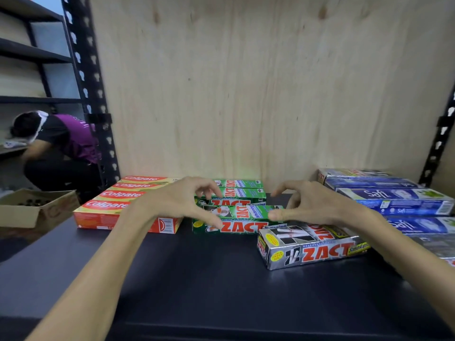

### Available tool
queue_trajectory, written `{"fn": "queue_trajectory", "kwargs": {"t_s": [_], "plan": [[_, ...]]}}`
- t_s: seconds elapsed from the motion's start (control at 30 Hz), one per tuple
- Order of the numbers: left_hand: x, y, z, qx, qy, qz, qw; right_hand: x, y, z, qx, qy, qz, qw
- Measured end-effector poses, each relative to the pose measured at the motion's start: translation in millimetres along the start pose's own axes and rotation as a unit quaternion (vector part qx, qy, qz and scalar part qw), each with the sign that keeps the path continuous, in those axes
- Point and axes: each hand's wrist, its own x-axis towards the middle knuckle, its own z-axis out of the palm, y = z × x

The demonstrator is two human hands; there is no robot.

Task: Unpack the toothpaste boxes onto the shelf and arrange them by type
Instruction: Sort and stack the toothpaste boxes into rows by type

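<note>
Several red Colgate boxes (118,212) lie in a row at the left of the dark shelf (197,279). Green ZACT boxes (242,217) are lined up in the middle. My left hand (187,200) hovers over their left end, fingers spread, holding nothing. My right hand (302,205) hovers over their right end, thumb near the front green box, also spread. A silver ZACT box (312,247) lies askew just in front of my right hand. Blue Safi boxes (403,203) are stacked at the right, with another silver box (349,173) behind them.
A plywood back panel (246,94) closes the shelf. Black slotted uprights (91,94) frame it. At the left a crouching person (61,148) works beside an open cardboard carton (37,207). More silver boxes (435,244) show at the right edge.
</note>
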Motion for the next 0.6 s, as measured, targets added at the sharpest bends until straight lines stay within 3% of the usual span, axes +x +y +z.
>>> {"fn": "queue_trajectory", "kwargs": {"t_s": [0.1, 0.33, 0.6], "plan": [[3.9, -4.2, 4.0, 0.075, -0.033, -0.012, 0.997, 5.5, -1.8, 4.5, -0.023, -0.015, -0.01, 1.0], [8.9, -28.6, -2.9, 0.167, 0.023, -0.031, 0.985, 24.4, -13.4, 15.8, 0.0, -0.031, -0.027, 0.999], [7.3, -37.0, -5.9, 0.062, 0.001, -0.087, 0.994, 38.0, -12.8, 28.8, 0.025, 0.002, -0.011, 1.0]]}}
